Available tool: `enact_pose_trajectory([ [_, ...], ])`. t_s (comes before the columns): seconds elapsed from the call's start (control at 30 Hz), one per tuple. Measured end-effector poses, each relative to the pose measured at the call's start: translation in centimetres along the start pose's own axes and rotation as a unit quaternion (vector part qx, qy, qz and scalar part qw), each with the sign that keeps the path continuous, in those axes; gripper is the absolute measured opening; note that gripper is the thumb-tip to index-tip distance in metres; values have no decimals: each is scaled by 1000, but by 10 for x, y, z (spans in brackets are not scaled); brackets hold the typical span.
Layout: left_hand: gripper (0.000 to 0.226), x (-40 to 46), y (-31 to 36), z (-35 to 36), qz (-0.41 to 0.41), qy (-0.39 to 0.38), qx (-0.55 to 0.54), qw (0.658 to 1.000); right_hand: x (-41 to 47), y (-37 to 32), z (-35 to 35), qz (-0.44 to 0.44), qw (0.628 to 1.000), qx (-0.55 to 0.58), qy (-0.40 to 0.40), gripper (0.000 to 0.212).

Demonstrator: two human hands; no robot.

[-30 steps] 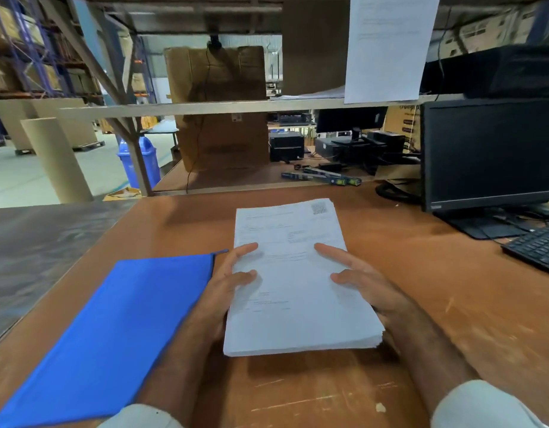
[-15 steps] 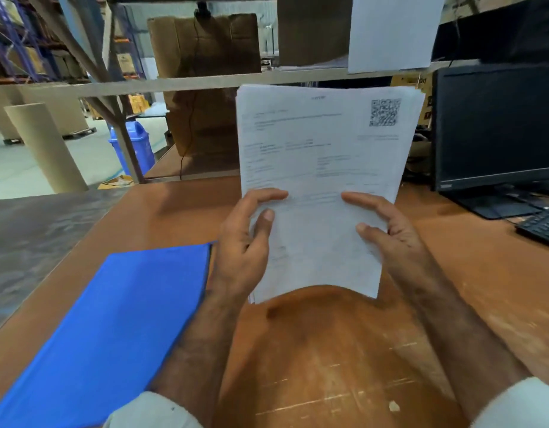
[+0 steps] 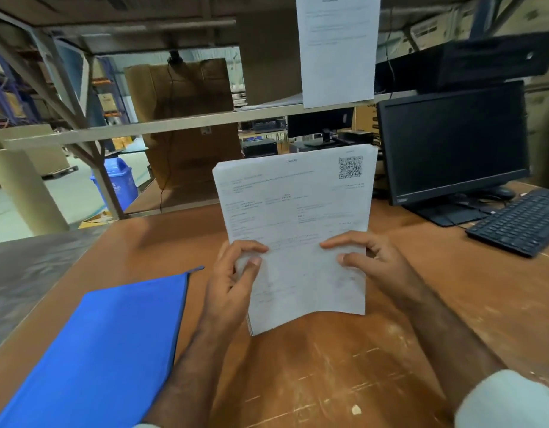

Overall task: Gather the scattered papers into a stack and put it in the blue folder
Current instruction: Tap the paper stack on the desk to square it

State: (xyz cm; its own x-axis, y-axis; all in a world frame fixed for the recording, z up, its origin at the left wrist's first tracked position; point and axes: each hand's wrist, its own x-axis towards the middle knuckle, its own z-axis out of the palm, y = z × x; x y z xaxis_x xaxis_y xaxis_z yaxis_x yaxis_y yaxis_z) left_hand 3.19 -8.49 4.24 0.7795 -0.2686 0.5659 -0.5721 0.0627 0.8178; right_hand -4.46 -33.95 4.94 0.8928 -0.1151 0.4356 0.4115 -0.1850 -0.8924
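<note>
A stack of white printed papers (image 3: 298,211) with a QR code at its top right stands upright, its bottom edge touching the brown table (image 3: 344,381). My left hand (image 3: 233,282) grips the stack's left edge and my right hand (image 3: 372,261) grips its right edge, thumbs on the front sheet. The blue folder (image 3: 112,350) lies shut and flat on the table, just left of my left forearm.
A black monitor (image 3: 452,149) and black keyboard (image 3: 520,220) sit at the right. A shelf rail (image 3: 174,125) crosses above the table's far edge, with a white sheet (image 3: 338,47) hanging from it and cardboard boxes (image 3: 186,118) behind. A grey surface (image 3: 29,273) adjoins on the left.
The stack lay flat on the table under both hands; both hands lifted it upright, and it now stands lower with its bottom edge on the table.
</note>
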Motion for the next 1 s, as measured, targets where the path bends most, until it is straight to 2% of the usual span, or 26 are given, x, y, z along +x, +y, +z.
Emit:
enact_pose_trajectory([
  [0.1,32,3,1,4,-73,-14,-66,995,3,4,3,9,1000,12,4,31],
  [0.17,41,-1,-2,9,-89,-40,-25,995,6,10,8,4,1000,-13,22,33],
  [0.3,44,8,0,6,-92,-67,12,993,13,11,10,6,998,-51,39,36],
  [0.37,47,17,6,-3,-128,-74,-37,988,18,4,10,47,998,-25,28,34],
  [0.47,45,25,10,-19,-215,-54,-149,964,28,-1,10,124,991,41,-25,33],
  [0.57,42,13,-6,-35,-285,-23,-149,947,30,14,25,217,968,106,-72,32],
  [0.63,41,-1,-21,-45,-308,-15,-107,945,25,34,41,261,953,132,-81,34],
  [0.73,42,-17,-34,-56,-347,-45,-113,930,18,46,53,267,953,109,-89,36],
  [0.83,39,-16,-33,-61,-338,-57,-182,922,18,44,54,253,954,146,-73,36],
  [0.93,41,-11,-39,-65,-275,-27,-171,946,16,43,58,242,949,187,-83,36],
  [1.0,44,-9,-43,-69,-261,-19,-160,952,16,43,61,255,942,197,-96,36],
])
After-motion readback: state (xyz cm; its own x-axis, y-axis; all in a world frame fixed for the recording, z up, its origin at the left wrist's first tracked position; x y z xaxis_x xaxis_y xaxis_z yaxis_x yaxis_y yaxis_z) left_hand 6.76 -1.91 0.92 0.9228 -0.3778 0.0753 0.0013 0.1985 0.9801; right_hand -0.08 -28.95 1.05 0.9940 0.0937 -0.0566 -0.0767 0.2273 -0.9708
